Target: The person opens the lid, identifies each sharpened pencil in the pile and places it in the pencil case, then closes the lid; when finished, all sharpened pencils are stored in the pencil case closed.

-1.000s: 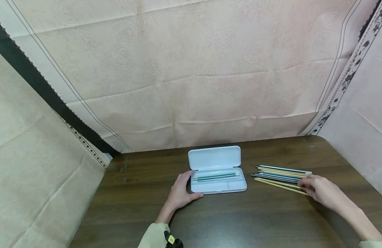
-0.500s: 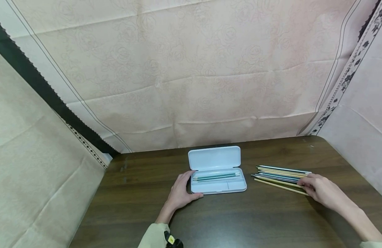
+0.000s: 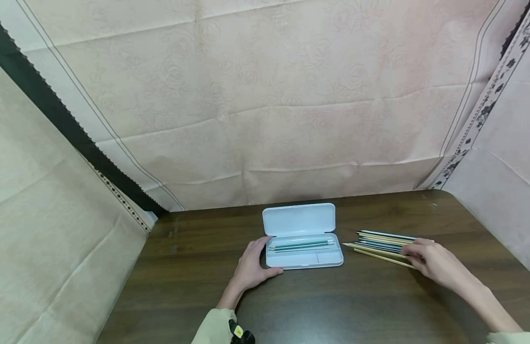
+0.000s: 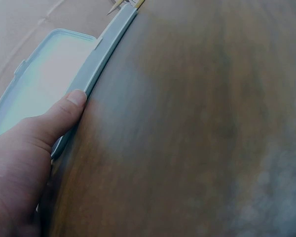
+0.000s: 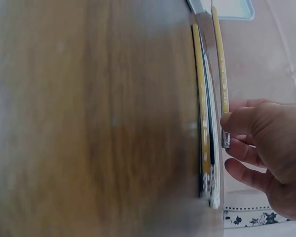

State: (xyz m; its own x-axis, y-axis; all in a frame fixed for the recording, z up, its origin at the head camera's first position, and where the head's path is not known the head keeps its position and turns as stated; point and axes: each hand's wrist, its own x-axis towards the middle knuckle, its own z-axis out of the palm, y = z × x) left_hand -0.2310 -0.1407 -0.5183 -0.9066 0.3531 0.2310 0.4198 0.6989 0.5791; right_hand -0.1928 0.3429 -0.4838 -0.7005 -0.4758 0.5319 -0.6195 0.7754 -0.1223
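A light blue pencil case lies with its lid raised, and a pair of green pencils rests in its rear compartment. My left hand holds the case's left end, thumb along the front edge and fingers at the rear corner. In the left wrist view the thumb presses the case's side. Over the pile of pencils at the right, my right hand pinches a yellow pencil near its back end between thumb and fingers. This pencil is raised above the others, its point towards the case.
The pile holds several yellow and dark or blue pencils side by side, right of the case on the brown wooden table. Pale patterned cloth hangs behind the table and on both sides.
My right hand has lifted the yellow pencil off the pile and moved a little left with it, so its tip now reaches nearer the case. My left hand stays on the case.
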